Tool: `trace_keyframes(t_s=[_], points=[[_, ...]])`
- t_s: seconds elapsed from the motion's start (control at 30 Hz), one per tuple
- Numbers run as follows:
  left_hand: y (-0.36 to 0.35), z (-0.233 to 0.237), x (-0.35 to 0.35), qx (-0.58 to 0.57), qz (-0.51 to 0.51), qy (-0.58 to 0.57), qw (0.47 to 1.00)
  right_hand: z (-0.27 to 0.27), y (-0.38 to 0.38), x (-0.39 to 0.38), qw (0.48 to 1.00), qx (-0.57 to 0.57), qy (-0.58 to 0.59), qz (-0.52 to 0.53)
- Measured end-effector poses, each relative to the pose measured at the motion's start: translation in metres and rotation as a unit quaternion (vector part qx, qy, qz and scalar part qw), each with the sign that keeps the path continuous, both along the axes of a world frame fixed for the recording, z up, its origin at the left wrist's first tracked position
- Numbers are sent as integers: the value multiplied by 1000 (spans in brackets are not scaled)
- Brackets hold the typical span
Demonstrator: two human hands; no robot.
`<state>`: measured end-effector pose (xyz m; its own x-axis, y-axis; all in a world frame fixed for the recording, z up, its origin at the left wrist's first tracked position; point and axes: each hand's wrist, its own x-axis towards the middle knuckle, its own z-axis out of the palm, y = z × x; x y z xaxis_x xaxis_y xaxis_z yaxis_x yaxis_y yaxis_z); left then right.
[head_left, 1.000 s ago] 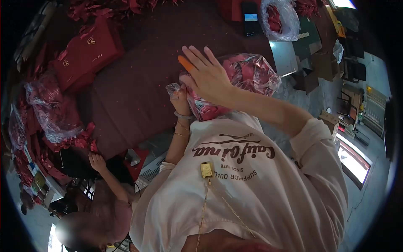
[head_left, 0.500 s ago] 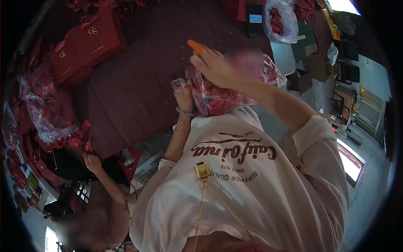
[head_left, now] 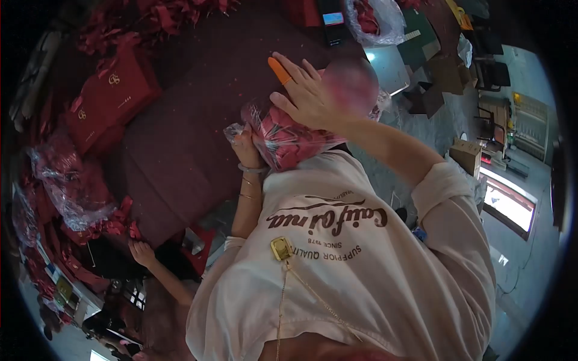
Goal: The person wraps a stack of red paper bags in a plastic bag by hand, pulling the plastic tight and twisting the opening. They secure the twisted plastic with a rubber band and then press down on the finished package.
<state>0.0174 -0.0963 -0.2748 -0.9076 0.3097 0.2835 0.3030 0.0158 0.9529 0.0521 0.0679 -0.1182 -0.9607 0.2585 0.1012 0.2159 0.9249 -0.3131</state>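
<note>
A clear plastic bag [head_left: 286, 141] full of red ribbon-like pieces lies at the table edge, close against my body. My left hand [head_left: 245, 149] is closed around the gathered plastic at the bag's left end. Over the bag's upper side is my right hand [head_left: 307, 99], its fingers stretched out and apart. An orange finger cot [head_left: 279, 71] covers one of its fingers. Whether that palm presses on the bag cannot be told. A blurred patch hides the bag's far right part.
Red gift boxes [head_left: 111, 90] and another plastic-wrapped red bundle [head_left: 72, 180] lie on the left of the dark red tablecloth [head_left: 186, 120]. A co-worker's hand [head_left: 141, 254] touches red ribbon at lower left. A phone [head_left: 333, 27] and a ribbon-filled bag [head_left: 376, 24] are at top right.
My right hand's fingers have spread and straightened over the bag. The left hand keeps its hold on the plastic. My view has shifted a little, so surroundings sit differently.
</note>
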Motion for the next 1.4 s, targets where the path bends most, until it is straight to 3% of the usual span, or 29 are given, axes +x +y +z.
trace_keyframes(t_s=[0.03,0.1,0.13,0.23,0.27,0.43,0.47,0.53,0.6,0.7,0.8,0.93,1.0,1.03,1.13,1.17,1.4], points=[[0,-2,-1,13,-10,-24,1000,6,6,2,1000,5,7,-10],[-2,-7,-1,33,-18,-81,996,21,21,4,989,-121,60,-65],[-3,-10,-1,40,-17,-111,993,26,37,9,997,2,50,-64],[-8,-19,0,48,-12,-205,978,-12,45,21,990,66,14,-127],[-10,-21,0,53,-8,-236,970,-12,42,25,989,114,-18,-90],[-16,-22,-1,84,-3,-372,925,-16,45,22,989,111,-7,-101],[-19,-17,-3,-14,-23,-317,948,-17,44,22,991,87,23,-97],[-21,-11,-3,-47,-14,-279,959,-14,45,20,993,35,50,-100],[-20,-3,-3,-106,-9,-200,974,-7,44,8,980,183,16,-81],[-17,5,-3,-189,-13,-73,979,14,4,-21,995,25,91,37],[-14,7,-3,-270,-20,42,962,1,-5,-11,995,23,55,81],[-17,-11,-2,-268,-16,62,961,-9,-6,-14,996,28,4,89],[-23,-32,2,-210,-46,-129,968,-8,-5,-20,996,15,-9,93],[-17,-6,-1,-295,-42,45,954,-8,-8,-23,996,-10,-20,85],[-15,-14,2,-211,10,62,975,-6,-5,-21,994,-5,-46,95],[-12,0,5,-34,19,-363,931,-5,-3,-17,992,21,-67,105],[-7,17,-4,12,-3,-361,933,-7,8,-6,991,86,-35,97]])
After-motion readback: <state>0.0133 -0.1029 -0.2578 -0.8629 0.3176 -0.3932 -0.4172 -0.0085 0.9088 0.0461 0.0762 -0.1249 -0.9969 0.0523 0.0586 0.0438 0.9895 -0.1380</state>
